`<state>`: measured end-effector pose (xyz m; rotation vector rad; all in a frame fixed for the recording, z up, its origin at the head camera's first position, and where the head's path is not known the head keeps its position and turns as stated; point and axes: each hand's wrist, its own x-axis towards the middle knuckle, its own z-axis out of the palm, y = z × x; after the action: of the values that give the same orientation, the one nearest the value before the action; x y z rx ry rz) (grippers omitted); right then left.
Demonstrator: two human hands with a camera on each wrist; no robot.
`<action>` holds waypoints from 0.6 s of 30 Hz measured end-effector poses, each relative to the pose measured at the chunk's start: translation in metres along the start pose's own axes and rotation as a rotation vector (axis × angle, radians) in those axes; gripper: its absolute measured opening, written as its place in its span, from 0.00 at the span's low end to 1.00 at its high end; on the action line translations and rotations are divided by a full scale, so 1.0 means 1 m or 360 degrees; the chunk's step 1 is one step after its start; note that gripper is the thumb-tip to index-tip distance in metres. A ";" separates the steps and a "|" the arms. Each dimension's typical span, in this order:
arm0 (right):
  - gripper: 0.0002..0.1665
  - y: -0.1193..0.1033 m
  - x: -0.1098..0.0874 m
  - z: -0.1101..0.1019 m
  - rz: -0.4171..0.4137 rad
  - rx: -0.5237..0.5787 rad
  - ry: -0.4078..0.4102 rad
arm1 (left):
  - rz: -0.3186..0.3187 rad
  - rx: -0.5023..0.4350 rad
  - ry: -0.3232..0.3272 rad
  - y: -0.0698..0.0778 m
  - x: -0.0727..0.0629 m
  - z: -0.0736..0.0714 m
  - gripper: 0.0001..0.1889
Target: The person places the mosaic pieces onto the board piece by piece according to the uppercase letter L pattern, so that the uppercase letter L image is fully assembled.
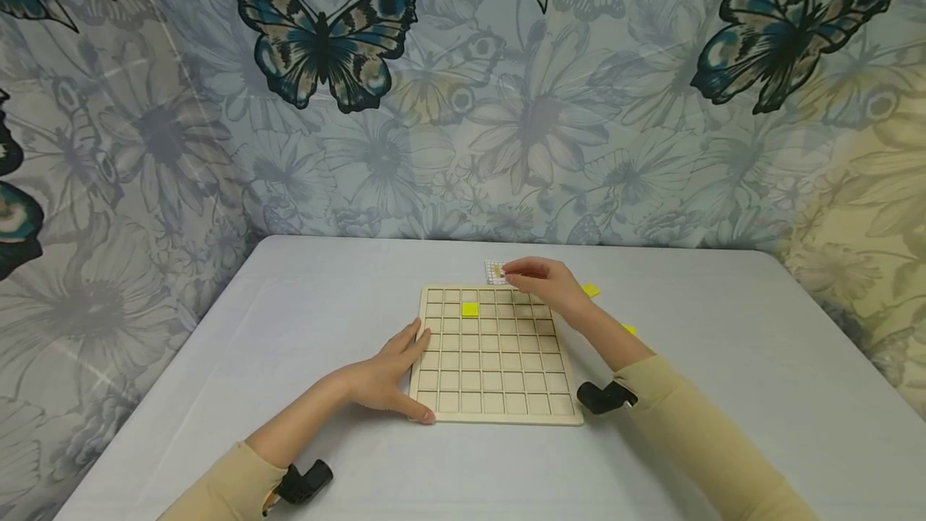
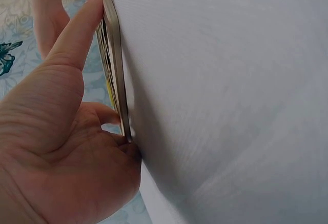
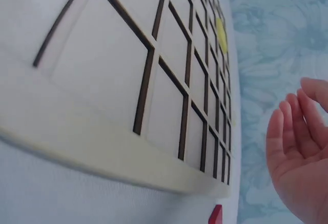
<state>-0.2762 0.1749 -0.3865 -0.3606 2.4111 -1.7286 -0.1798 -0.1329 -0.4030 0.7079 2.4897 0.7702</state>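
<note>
A pale wooden board (image 1: 499, 360) with a grid of square cells lies flat on the table. One yellow square tile (image 1: 469, 309) sits in its far rows, left of the middle. My left hand (image 1: 387, 376) rests along the board's left edge, thumb (image 2: 77, 34) at the near corner and fingers spread further up the side. Over the far edge hovers my right hand (image 1: 546, 284), its fingers (image 3: 289, 126) loosely bent with nothing seen between them. Its fingertips overlap a small printed grid card (image 1: 494, 272) lying just beyond the board.
Two yellow pieces, one (image 1: 591, 289) by the right wrist and another (image 1: 629, 329) partly behind the forearm, lie right of the board. A red piece (image 3: 216, 215) shows beside the board in the right wrist view. A butterfly-patterned wall (image 1: 434, 167) stands behind the white table (image 1: 325, 296).
</note>
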 end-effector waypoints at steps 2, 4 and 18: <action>0.24 -0.001 -0.004 -0.006 0.0016 0.0048 0.0044 | 0.0003 0.0000 -0.0002 0.000 0.001 0.000 0.65; 0.25 0.000 -0.006 -0.012 0.0050 0.0104 0.0096 | 0.0004 0.0000 -0.0004 0.000 0.001 0.000 0.65; 0.31 0.016 -0.024 -0.053 0.0260 0.0180 0.0365 | 0.0029 -0.0020 -0.0010 -0.001 0.000 0.000 0.65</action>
<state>-0.2684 0.2342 -0.3846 0.0509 2.3975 -1.9119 -0.1805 -0.1332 -0.4037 0.7282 2.4737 0.7882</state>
